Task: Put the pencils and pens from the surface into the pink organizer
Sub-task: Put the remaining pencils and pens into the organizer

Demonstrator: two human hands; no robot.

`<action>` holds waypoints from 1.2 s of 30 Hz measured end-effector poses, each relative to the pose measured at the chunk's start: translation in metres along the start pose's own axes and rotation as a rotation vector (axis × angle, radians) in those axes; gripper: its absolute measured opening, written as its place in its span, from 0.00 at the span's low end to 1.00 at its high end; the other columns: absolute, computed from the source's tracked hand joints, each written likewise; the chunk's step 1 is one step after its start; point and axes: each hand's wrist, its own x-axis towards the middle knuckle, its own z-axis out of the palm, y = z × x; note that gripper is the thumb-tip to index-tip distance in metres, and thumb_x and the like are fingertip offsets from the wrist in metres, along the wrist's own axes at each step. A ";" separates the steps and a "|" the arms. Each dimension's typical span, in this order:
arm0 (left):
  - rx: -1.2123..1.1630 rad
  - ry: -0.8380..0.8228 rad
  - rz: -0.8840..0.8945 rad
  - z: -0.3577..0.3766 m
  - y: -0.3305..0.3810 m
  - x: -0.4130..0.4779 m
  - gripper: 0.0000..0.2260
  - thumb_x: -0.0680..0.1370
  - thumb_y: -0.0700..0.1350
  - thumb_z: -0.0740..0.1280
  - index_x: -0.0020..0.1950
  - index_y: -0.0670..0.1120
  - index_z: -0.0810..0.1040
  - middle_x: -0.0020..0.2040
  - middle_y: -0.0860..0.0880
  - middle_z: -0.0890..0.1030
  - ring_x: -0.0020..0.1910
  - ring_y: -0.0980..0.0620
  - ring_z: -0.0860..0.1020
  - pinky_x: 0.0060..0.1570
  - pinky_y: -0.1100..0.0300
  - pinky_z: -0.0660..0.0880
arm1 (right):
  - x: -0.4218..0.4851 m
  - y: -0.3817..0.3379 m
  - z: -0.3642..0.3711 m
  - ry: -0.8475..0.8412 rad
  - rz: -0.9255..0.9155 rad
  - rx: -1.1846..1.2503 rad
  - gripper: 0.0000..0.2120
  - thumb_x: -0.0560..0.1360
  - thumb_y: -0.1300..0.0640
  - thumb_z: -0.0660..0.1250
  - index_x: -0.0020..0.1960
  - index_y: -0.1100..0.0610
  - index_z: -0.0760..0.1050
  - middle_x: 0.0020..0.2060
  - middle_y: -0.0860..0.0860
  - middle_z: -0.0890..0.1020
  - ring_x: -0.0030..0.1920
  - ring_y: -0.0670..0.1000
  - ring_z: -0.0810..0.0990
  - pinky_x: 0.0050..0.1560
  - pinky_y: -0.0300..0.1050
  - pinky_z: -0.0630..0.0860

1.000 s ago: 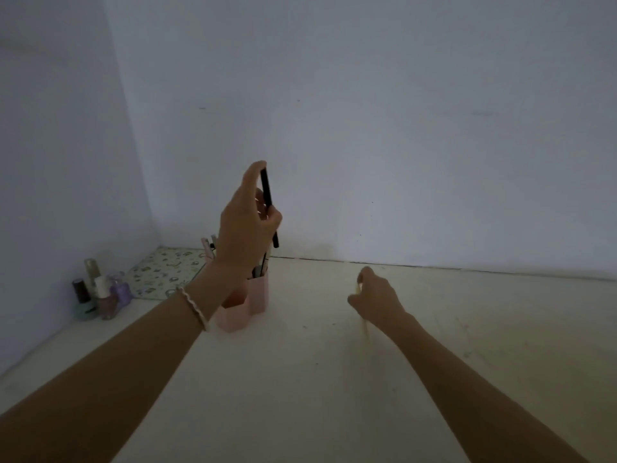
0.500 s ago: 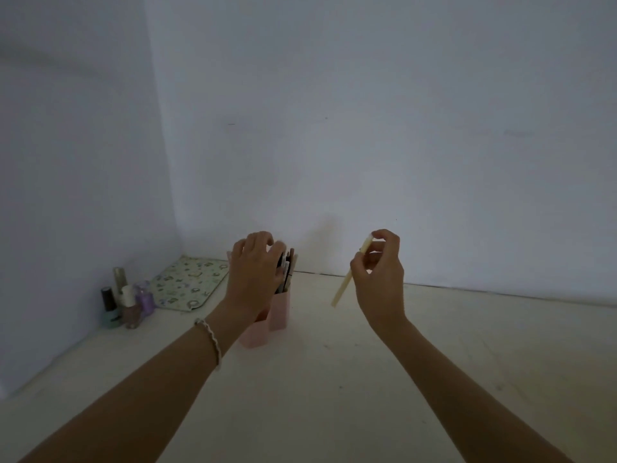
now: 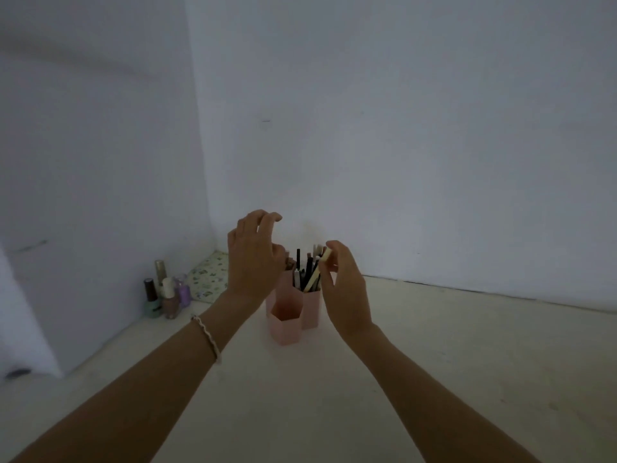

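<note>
- Pink organizer (image 3: 289,325) stands on the surface (image 3: 434,379), with pens in its back cells.
- Left hand (image 3: 253,262), at its 10 o'clock: grip loose and empty.
- Right hand (image 3: 347,292), at 3 o'clock, pinches cream pencil (image 3: 316,273), tip inside a back cell; lower it straight, then release.

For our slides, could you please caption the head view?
Right hand pinches a cream pencil, its lower end among the pens in the pink organizer; left hand hovers open.

Right hand (image 3: 344,289) with pencil (image 3: 316,274) at organizer (image 3: 287,327)
</note>
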 end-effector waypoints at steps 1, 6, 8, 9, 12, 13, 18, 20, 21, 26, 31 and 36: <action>-0.007 0.000 -0.010 -0.002 -0.002 -0.001 0.21 0.68 0.35 0.65 0.61 0.45 0.74 0.60 0.47 0.75 0.60 0.48 0.72 0.59 0.54 0.66 | -0.002 0.002 0.004 0.004 -0.029 -0.039 0.12 0.80 0.60 0.62 0.63 0.55 0.71 0.52 0.49 0.79 0.51 0.48 0.78 0.53 0.46 0.79; -0.065 -0.018 -0.035 -0.002 -0.005 -0.008 0.20 0.70 0.37 0.66 0.63 0.44 0.73 0.61 0.47 0.75 0.60 0.48 0.73 0.59 0.54 0.66 | -0.003 0.009 0.009 0.043 -0.269 -0.413 0.10 0.71 0.66 0.72 0.52 0.61 0.82 0.53 0.59 0.80 0.53 0.60 0.78 0.53 0.53 0.75; -0.114 -0.022 -0.086 0.001 -0.007 -0.015 0.22 0.71 0.37 0.66 0.65 0.44 0.71 0.62 0.46 0.74 0.60 0.48 0.73 0.60 0.53 0.67 | -0.006 0.009 0.007 -0.007 -0.243 -0.419 0.18 0.72 0.66 0.70 0.61 0.59 0.79 0.58 0.58 0.77 0.58 0.59 0.76 0.57 0.52 0.72; -0.156 -0.027 -0.141 0.003 -0.008 -0.019 0.22 0.72 0.37 0.66 0.67 0.44 0.69 0.63 0.46 0.73 0.60 0.48 0.73 0.61 0.52 0.69 | -0.009 0.009 0.005 -0.006 -0.170 -0.357 0.23 0.72 0.65 0.67 0.67 0.58 0.74 0.62 0.57 0.74 0.61 0.56 0.74 0.61 0.51 0.71; -0.274 -0.121 -0.428 0.010 -0.015 -0.035 0.26 0.77 0.44 0.66 0.73 0.42 0.62 0.69 0.43 0.69 0.67 0.46 0.69 0.66 0.51 0.69 | -0.023 0.012 0.001 -0.065 0.235 -0.054 0.38 0.71 0.49 0.70 0.75 0.58 0.58 0.68 0.53 0.68 0.67 0.53 0.69 0.67 0.55 0.71; -0.295 -0.217 -0.527 0.014 -0.018 -0.041 0.29 0.77 0.48 0.66 0.74 0.41 0.60 0.71 0.43 0.68 0.70 0.47 0.68 0.67 0.52 0.68 | -0.028 0.012 0.004 -0.172 0.358 0.006 0.46 0.66 0.40 0.71 0.76 0.56 0.55 0.71 0.52 0.66 0.69 0.52 0.67 0.68 0.55 0.70; -0.634 -0.542 -0.734 0.045 -0.031 -0.071 0.31 0.68 0.44 0.76 0.69 0.43 0.68 0.58 0.47 0.80 0.55 0.53 0.80 0.54 0.56 0.78 | -0.037 0.016 0.037 -0.464 0.370 0.043 0.45 0.58 0.47 0.78 0.72 0.45 0.62 0.65 0.49 0.71 0.63 0.49 0.75 0.59 0.49 0.78; -0.557 -0.502 -0.746 0.061 -0.038 -0.071 0.29 0.70 0.42 0.74 0.69 0.45 0.68 0.60 0.47 0.78 0.58 0.48 0.78 0.54 0.56 0.76 | -0.028 0.023 0.048 -0.419 0.389 0.119 0.47 0.59 0.53 0.79 0.73 0.46 0.59 0.62 0.48 0.75 0.60 0.47 0.78 0.56 0.49 0.79; -0.545 -0.467 -0.751 0.067 -0.041 -0.068 0.28 0.71 0.41 0.74 0.69 0.45 0.68 0.60 0.48 0.78 0.58 0.47 0.78 0.53 0.57 0.74 | -0.023 0.026 0.051 -0.418 0.395 0.135 0.50 0.59 0.54 0.80 0.74 0.47 0.57 0.62 0.48 0.75 0.60 0.47 0.78 0.56 0.49 0.79; -0.457 -0.332 -0.781 0.107 -0.064 -0.033 0.25 0.73 0.43 0.71 0.67 0.44 0.68 0.56 0.45 0.80 0.49 0.47 0.79 0.40 0.60 0.74 | 0.012 0.049 0.087 -0.425 0.422 0.113 0.54 0.61 0.51 0.80 0.76 0.50 0.49 0.65 0.51 0.74 0.60 0.54 0.78 0.55 0.53 0.79; -0.480 -0.310 -0.817 0.142 -0.087 -0.008 0.22 0.75 0.41 0.68 0.67 0.41 0.69 0.60 0.41 0.79 0.56 0.44 0.79 0.53 0.52 0.77 | 0.038 0.076 0.119 -0.435 0.441 0.041 0.60 0.65 0.47 0.79 0.79 0.55 0.39 0.72 0.54 0.67 0.67 0.56 0.73 0.59 0.49 0.75; -0.450 -0.325 -0.799 0.153 -0.095 0.000 0.23 0.75 0.41 0.68 0.69 0.40 0.69 0.63 0.41 0.77 0.61 0.43 0.76 0.58 0.54 0.73 | 0.043 0.085 0.130 -0.412 0.426 -0.007 0.60 0.65 0.44 0.78 0.79 0.55 0.38 0.73 0.53 0.65 0.66 0.56 0.74 0.56 0.48 0.74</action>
